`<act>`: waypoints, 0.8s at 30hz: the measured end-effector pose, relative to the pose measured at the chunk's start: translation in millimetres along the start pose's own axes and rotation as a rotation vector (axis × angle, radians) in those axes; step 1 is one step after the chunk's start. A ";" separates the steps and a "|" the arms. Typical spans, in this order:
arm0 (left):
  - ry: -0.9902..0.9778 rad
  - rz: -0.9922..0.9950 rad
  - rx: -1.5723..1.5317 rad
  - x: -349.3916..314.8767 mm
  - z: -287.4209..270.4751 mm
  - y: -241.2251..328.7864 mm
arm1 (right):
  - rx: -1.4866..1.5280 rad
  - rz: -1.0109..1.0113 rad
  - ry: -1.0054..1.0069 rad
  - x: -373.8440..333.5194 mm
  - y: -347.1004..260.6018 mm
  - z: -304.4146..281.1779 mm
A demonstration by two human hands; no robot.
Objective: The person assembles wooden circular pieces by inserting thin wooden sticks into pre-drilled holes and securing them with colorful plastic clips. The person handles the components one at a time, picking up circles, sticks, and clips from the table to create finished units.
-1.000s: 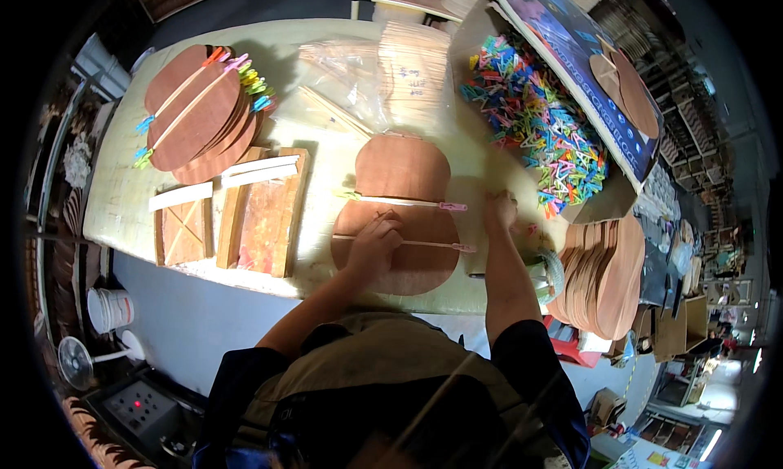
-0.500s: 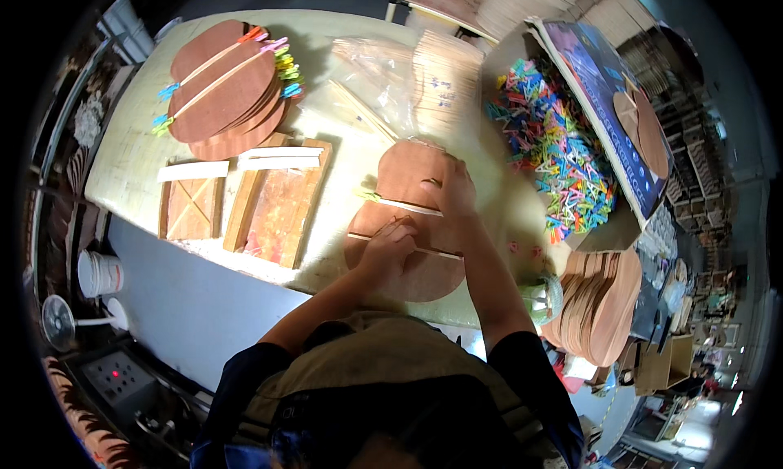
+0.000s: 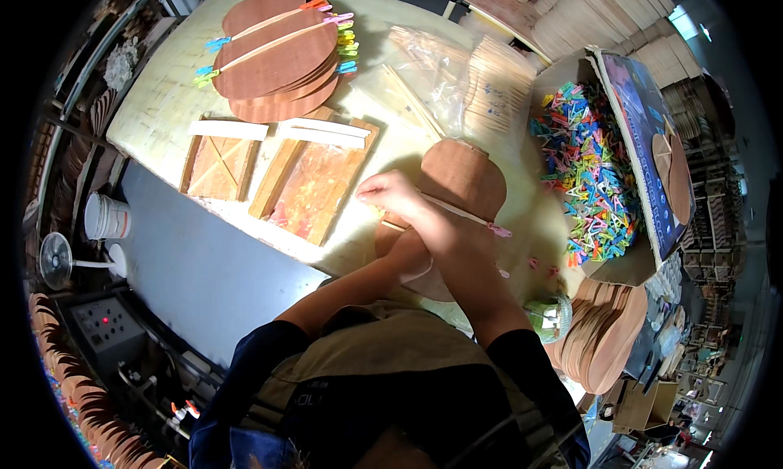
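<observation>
A reddish-brown, figure-eight wooden panel [image 3: 462,175] lies on the worktable below me, its lower lobe mostly covered by my arms. Across its waist runs a thin pale wood strip [image 3: 457,210], with a pink clothespin [image 3: 499,230] at the right end. Lower on the right edge, a second pink clothespin [image 3: 503,273] shows. My right hand [image 3: 391,193] reaches left over my left arm, above the panel's left edge, fingers pinched together; what they hold is unclear. Beneath the right forearm, my left hand [image 3: 408,257] rests on the lower lobe, its fingers mostly hidden.
Far left, stacked panels [image 3: 281,53] carry strips and colourful clothespins. Two wooden jigs [image 3: 314,183] stand left of my hands. Bundled sticks [image 3: 493,86] in plastic lie ahead. An open box [image 3: 591,171] of clothespins, a green jar [image 3: 548,318] and more panels [image 3: 599,334] are on the right.
My right hand has left the panel's upper right and crossed over my left arm. My left hand has moved nearer to me. Pink clothespins now show along the panel's right edge. The view has shifted.
</observation>
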State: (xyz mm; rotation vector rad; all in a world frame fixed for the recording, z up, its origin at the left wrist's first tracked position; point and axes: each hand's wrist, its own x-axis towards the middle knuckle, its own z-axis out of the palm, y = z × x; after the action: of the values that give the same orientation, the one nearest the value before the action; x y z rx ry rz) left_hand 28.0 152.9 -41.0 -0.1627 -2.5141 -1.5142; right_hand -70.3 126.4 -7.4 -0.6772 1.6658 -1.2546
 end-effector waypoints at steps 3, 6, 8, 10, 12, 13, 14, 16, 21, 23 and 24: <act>0.039 -0.013 -0.023 1.2 -1.5 4.2 | -0.232 0.065 -0.160 3.3 4.9 4.7; -0.033 0.010 0.029 2.8 -2.0 5.3 | -0.560 -0.083 -0.198 -5.2 0.8 -8.0; -0.039 0.061 0.079 -0.4 -7.3 5.5 | -0.834 -0.374 -0.079 -18.1 -2.5 -18.7; 0.017 0.215 0.153 1.9 -19.3 13.9 | -0.424 -0.327 0.025 -75.8 -55.8 -41.8; 0.044 0.290 0.195 4.9 -18.8 8.1 | -0.418 -0.245 0.521 -141.8 -65.8 -81.8; 0.065 0.281 0.253 3.3 -28.1 21.2 | -0.372 -0.196 0.759 -175.9 -70.4 -102.9; 0.085 0.279 0.301 -0.2 -33.9 29.2 | -0.544 -0.218 1.052 -221.7 -40.1 -144.5; 0.179 0.190 0.240 -26.7 -46.2 25.9 | -0.931 -0.259 1.535 -323.4 -39.5 -180.8; 0.373 -0.400 -0.034 -80.4 -60.5 20.5 | -1.000 1.625 1.975 -560.9 38.3 -199.3; 0.286 -0.622 -0.270 -98.3 -54.2 5.5 | -0.672 1.838 1.855 -625.7 82.9 -188.4; 0.222 -0.683 -0.474 -93.7 -51.8 5.9 | -0.329 1.671 1.808 -658.1 104.2 -185.7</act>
State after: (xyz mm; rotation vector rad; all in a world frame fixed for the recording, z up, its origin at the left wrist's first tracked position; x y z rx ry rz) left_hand 126.4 110.9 -33.7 0.8269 -2.0823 -2.1995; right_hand 56.9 792.5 129.1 2.0317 2.4691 0.0700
